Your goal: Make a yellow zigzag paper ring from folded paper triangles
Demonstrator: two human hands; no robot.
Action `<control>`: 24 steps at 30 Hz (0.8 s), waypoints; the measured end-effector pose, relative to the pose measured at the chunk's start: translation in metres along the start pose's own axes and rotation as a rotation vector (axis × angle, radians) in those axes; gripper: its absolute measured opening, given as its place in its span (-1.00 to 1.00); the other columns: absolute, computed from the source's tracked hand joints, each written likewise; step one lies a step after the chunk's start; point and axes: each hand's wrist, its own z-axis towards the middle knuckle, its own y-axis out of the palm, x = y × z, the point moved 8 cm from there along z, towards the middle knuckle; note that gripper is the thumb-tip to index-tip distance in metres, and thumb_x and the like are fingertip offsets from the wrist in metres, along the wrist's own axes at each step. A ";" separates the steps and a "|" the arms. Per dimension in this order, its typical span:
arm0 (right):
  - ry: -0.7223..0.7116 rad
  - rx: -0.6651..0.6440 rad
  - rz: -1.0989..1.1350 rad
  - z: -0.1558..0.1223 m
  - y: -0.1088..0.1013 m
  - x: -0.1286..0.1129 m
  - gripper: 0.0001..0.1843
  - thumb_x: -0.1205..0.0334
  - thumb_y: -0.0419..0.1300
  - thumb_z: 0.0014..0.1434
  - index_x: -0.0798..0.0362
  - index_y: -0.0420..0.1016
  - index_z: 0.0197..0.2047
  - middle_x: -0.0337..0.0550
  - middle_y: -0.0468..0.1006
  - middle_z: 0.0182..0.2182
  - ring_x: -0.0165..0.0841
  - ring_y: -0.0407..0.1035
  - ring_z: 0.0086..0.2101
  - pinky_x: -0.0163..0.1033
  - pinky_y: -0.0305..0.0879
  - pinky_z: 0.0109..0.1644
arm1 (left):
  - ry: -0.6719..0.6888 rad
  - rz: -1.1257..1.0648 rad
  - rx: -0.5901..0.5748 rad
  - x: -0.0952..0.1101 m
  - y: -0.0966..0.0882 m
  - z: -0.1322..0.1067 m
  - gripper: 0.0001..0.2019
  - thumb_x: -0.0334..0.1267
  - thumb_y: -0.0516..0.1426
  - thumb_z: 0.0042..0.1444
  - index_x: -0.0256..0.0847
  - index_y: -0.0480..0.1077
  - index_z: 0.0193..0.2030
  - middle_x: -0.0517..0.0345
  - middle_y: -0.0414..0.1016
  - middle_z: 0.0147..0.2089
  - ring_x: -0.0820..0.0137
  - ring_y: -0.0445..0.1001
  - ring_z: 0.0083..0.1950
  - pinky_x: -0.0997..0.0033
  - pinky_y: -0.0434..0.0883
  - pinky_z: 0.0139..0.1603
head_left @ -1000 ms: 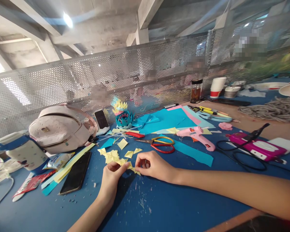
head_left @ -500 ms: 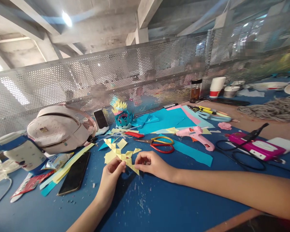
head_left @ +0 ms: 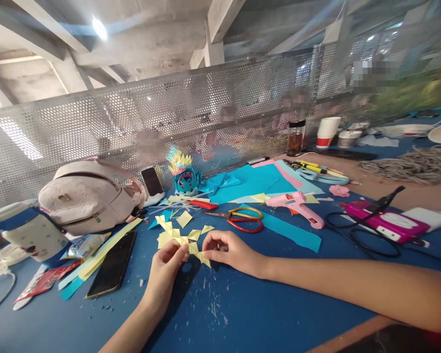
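Between both hands is a jagged strip of folded yellow paper (head_left: pixel 193 247), held just above the blue table. My left hand (head_left: pixel 168 260) pinches its middle between thumb and fingers. At the strip's lower right end, the fingertips of my right hand (head_left: pixel 224 247) are closed on the paper. Beyond the hands lie loose yellow paper squares (head_left: pixel 184 218) and a pair of scissors (head_left: pixel 244 219) with red and yellow handles. A pink hot glue gun (head_left: pixel 297 206) rests farther right. A blue and yellow folded-paper piece (head_left: pixel 185 171) stands at the back.
At left are a pale backpack (head_left: pixel 88 196), a blue and white cup (head_left: pixel 33 233), a black phone (head_left: pixel 112 264) and paper strips (head_left: pixel 103 250). Blue paper sheets (head_left: pixel 257 181) lie behind the scissors. A magenta box (head_left: pixel 387 220) with black cable sits right. A perforated metal screen (head_left: pixel 206 108) stands behind.
The yellow strip has turned slightly and dipped a little in the fingers. Both hands keep their pinch in nearly the same place; the view has shifted slightly.
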 end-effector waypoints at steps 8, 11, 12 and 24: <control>-0.020 0.038 -0.051 0.000 -0.002 -0.002 -0.76 0.07 0.24 0.20 0.09 0.44 -0.27 -0.23 0.44 -0.34 -0.42 0.30 -0.37 -0.36 0.19 -0.33 | -0.009 0.036 -0.024 0.000 -0.001 0.001 -0.71 -0.08 0.36 -0.06 -0.26 0.45 -0.48 0.23 0.37 -0.50 0.49 0.29 -0.41 0.56 0.29 -0.32; -0.011 0.003 -0.055 0.000 0.001 0.000 -0.75 0.07 0.29 0.15 0.08 0.44 -0.26 -0.27 0.44 -0.38 -0.46 0.28 -0.44 -0.37 0.15 -0.37 | 0.000 0.077 -0.005 -0.001 -0.002 0.001 -0.68 -0.06 0.36 -0.06 -0.27 0.43 -0.50 0.23 0.37 -0.52 0.49 0.28 -0.42 0.55 0.26 -0.34; -0.007 -0.003 -0.057 0.000 0.002 0.002 -0.75 0.07 0.31 0.13 0.08 0.45 -0.26 -0.28 0.44 -0.40 -0.48 0.27 -0.46 -0.37 0.15 -0.38 | 0.006 0.093 0.003 -0.001 -0.003 0.000 -0.68 -0.06 0.36 -0.07 -0.27 0.43 -0.51 0.24 0.36 -0.52 0.49 0.28 -0.43 0.55 0.25 -0.34; -0.013 0.016 -0.107 0.003 0.002 0.006 -0.75 0.10 0.35 0.06 0.12 0.50 -0.35 -0.27 0.46 -0.45 -0.49 0.23 -0.48 -0.39 0.12 -0.43 | 0.020 0.199 0.021 0.005 0.003 -0.005 -0.66 -0.05 0.34 -0.06 -0.26 0.40 -0.56 0.25 0.33 -0.56 0.50 0.24 -0.46 0.55 0.20 -0.40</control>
